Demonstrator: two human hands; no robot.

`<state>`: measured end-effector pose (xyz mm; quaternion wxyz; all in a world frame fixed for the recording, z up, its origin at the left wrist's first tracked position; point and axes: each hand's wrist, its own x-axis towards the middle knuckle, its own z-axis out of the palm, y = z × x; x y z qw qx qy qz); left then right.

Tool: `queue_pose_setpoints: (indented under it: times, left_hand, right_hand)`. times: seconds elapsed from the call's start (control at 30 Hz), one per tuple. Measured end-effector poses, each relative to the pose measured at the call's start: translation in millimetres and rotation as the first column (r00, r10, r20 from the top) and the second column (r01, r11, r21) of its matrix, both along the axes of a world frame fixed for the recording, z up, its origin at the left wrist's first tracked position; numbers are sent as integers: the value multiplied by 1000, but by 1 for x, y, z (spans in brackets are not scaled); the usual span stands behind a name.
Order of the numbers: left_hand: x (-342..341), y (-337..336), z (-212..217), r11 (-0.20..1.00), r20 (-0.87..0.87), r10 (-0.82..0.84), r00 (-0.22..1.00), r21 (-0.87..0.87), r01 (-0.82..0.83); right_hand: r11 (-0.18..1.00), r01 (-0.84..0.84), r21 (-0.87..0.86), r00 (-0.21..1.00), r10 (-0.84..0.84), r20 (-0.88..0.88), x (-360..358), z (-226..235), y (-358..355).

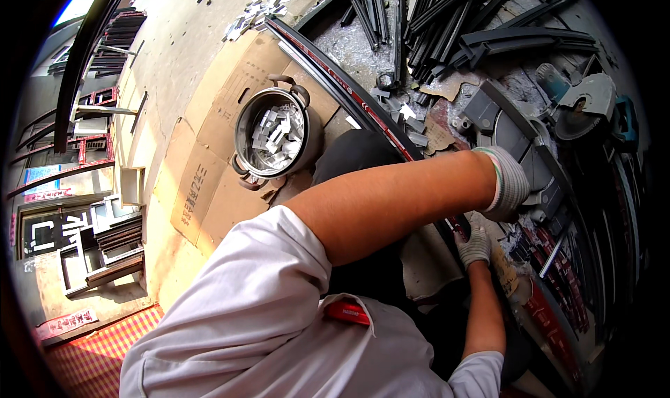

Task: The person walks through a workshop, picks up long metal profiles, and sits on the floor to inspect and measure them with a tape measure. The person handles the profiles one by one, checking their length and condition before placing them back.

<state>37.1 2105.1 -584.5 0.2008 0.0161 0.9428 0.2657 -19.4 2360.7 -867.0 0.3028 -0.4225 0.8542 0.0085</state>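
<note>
My left hand (507,185), in a pale knitted glove, is at the grey metal base (497,122) of a mitre saw. Its fingers are turned away and hidden. Lower down, my gloved right hand (474,243) closes on a long dark metal profile (380,122) with a red printed film strip. This profile runs from the upper middle down past my knee and under my left forearm. The saw's round blade (578,124) and teal motor housing (623,121) are raised to the right of the base.
A two-handled metal pot (315,136) full of small silvery metal pieces stands on flattened cardboard (199,181). More pieces (257,14) lie on the floor beyond. Dark profiles (447,21) are heaped at the upper right. Stacked frames (115,241) and a red checked cloth (105,356) are at the left.
</note>
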Motion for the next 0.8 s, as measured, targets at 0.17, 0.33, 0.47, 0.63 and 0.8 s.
queue_pose_setpoints:
  times: [0.17, 0.33, 0.47, 0.63, 0.8]
  left_hand:
    - [-1, 1, -4, 1000, 24, 14, 1000, 9, -14]
    - [-11, 5, -9, 999, 25, -38, 999, -6, 39]
    - [-10, 6, -15, 999, 29, -35, 999, -6, 35]
    - [-4, 6, -20, 1000, 24, -27, 999, 8, 27]
    - [-7, 7, -16, 998, 79, -70, 994, -7, 70]
  right_hand:
    - [993, -100, -70, 986, 108, 127, 15, -17, 0]
    - [990, -117, 74, 986, 107, 129, 40, -68, 11]
    - [976, -138, 167, 989, 145, -28, 62, -54, 3]
    - [959, -283, 10, 912, 272, -306, 80, -60, 9]
    - [961, -275, 0, 890, 255, -378, 96, -82, 14]
